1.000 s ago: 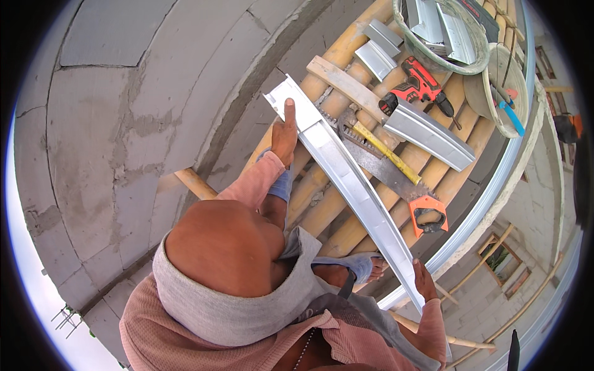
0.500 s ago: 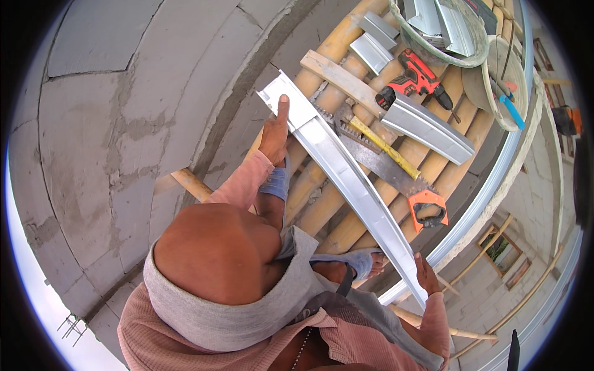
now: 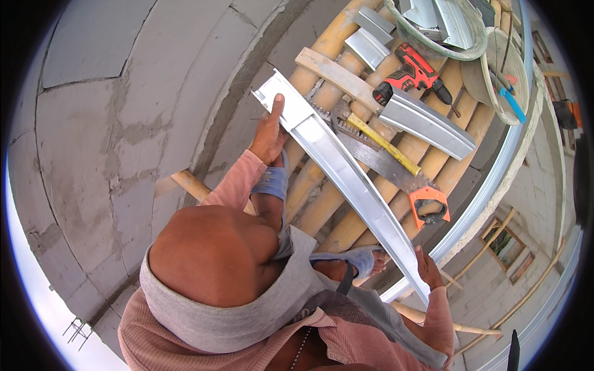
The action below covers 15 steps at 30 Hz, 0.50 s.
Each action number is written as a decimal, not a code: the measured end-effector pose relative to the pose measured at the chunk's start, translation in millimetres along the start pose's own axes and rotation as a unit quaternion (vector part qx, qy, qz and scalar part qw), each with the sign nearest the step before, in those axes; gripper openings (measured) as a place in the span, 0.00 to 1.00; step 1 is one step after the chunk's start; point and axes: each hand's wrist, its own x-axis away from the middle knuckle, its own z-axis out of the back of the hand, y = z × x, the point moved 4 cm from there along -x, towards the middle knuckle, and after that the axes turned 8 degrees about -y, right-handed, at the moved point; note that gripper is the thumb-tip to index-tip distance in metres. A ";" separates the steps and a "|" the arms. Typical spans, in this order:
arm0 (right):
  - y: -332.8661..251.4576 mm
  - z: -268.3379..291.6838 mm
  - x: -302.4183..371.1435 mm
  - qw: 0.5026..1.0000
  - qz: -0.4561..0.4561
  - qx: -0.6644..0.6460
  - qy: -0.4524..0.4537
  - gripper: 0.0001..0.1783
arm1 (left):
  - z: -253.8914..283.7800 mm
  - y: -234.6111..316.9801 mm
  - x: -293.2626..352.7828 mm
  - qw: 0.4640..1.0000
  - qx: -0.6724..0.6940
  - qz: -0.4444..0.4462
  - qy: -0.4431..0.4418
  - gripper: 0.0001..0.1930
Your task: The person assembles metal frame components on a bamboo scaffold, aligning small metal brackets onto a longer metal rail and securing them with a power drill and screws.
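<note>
A long silver metal channel [image 3: 356,179] lies slantwise across my lap and the bamboo platform, with a short white sleeve [image 3: 284,106] at its far left end. My left hand [image 3: 268,135] grips that end, thumb on top of the sleeve and the other fingers mostly hidden beneath. At the near right end my right hand [image 3: 428,269] holds the channel's outer edge. Just beyond the channel lie a handsaw [image 3: 428,207] with an orange handle and a yellow-handled hammer [image 3: 383,143]. Farther off, a red and black cordless drill [image 3: 414,74] rests beside a shorter metal channel piece [image 3: 427,123].
Bamboo poles [image 3: 322,201] with gaps between them form the platform. A wooden board [image 3: 337,77] and small metal offcuts [image 3: 370,48] lie on it. A clear bucket [image 3: 473,51] of metal pieces and a pale bucket [image 3: 518,74] stand at far right. A block wall [image 3: 142,93] rises at left.
Both hands keep their hold at the two ends of the channel. The far end of the channel and the tools appear shifted slightly in the view.
</note>
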 end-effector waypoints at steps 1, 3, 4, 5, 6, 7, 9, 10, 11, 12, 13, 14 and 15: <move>0.0 -0.2 0.0 1.000 0.007 0.005 0.008 0.44 | 0.5 -0.4 0.1 1.000 -0.002 -0.002 0.006 0.46; -5.4 -0.2 -0.7 1.000 0.015 0.007 0.014 0.44 | 5.8 -3.5 -2.9 1.000 -0.007 -0.002 0.008 0.46; -8.7 1.1 0.3 1.000 0.010 0.018 0.008 0.43 | 8.0 -4.3 -4.0 1.000 -0.011 -0.005 0.010 0.46; -11.0 1.9 1.6 1.000 0.004 0.028 0.003 0.43 | 7.4 -4.9 -4.4 1.000 -0.012 -0.002 0.008 0.46; -10.9 2.0 1.5 1.000 0.002 0.026 0.003 0.43 | 6.7 -4.7 -4.4 1.000 -0.012 -0.004 0.009 0.46; -11.4 2.5 1.6 0.999 0.009 0.030 0.009 0.43 | 6.6 -4.6 -4.4 1.000 -0.013 -0.006 0.009 0.46; -14.4 5.5 0.6 0.999 -0.007 0.039 -0.010 0.44 | 9.6 -4.7 -4.9 1.000 -0.012 -0.001 0.001 0.46; -13.9 7.2 0.1 0.999 -0.008 0.036 -0.009 0.44 | 9.8 -4.7 -5.9 1.000 -0.009 0.000 -0.006 0.46; -13.5 7.8 0.9 0.999 -0.023 0.034 -0.008 0.44 | 10.0 -5.0 -6.2 1.000 -0.010 0.003 -0.008 0.46; -14.3 8.2 1.2 0.999 -0.038 0.031 -0.007 0.45 | 10.3 -5.1 -6.6 1.000 -0.012 0.004 -0.008 0.46; -16.0 8.1 0.1 0.998 -0.061 0.001 -0.017 0.47 | 10.7 -4.9 -6.5 1.000 -0.013 0.005 -0.009 0.46; -25.3 9.0 0.4 0.998 -0.064 -0.002 -0.017 0.47 | 10.3 -4.4 -5.8 1.000 -0.014 0.009 -0.011 0.46; -35.2 6.7 -0.6 0.998 -0.038 -0.023 -0.043 0.46 | 8.7 -1.8 -3.5 1.000 -0.016 0.010 -0.013 0.46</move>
